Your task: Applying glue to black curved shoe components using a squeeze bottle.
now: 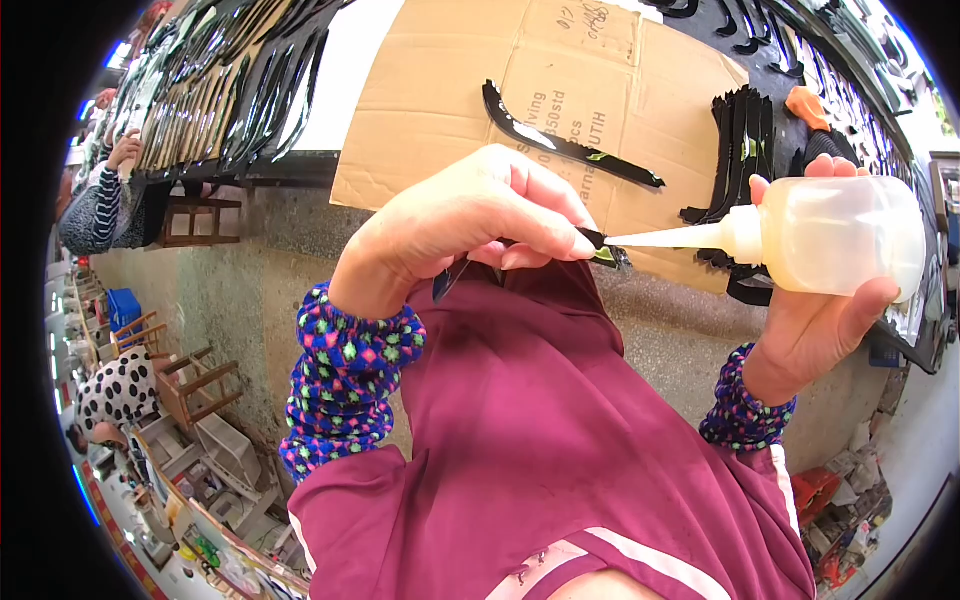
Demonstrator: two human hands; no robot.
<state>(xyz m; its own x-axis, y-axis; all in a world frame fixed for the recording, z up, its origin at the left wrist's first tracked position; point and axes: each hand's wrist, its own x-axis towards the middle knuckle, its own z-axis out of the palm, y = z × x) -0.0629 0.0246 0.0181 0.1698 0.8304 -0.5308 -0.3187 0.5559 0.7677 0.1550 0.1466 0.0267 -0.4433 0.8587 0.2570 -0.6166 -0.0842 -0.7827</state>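
A flattened cardboard sheet [450, 110] is lying beyond both sets of fingers, and a long glossy black curved strip [565, 140] is resting on it, well above the left fingertips. Further right, behind the right fingers, a stack of black strips [745, 140] is being kept upright at the cardboard's edge.

A translucent squeeze bottle [835, 235] is being gripped in the right hand [810, 330]: the fingers are wrapped closed around its body, with a fingertip showing over its top and the thumb under it. Its long white nozzle [665, 238] is being pointed leftward, toward the left fingertips.

A small black piece [598, 245] is being pinched tightly between the thumb and fingers of the left hand [465, 235], with only its end protruding to the right of the fingertips. The nozzle tip is being held against that protruding end.
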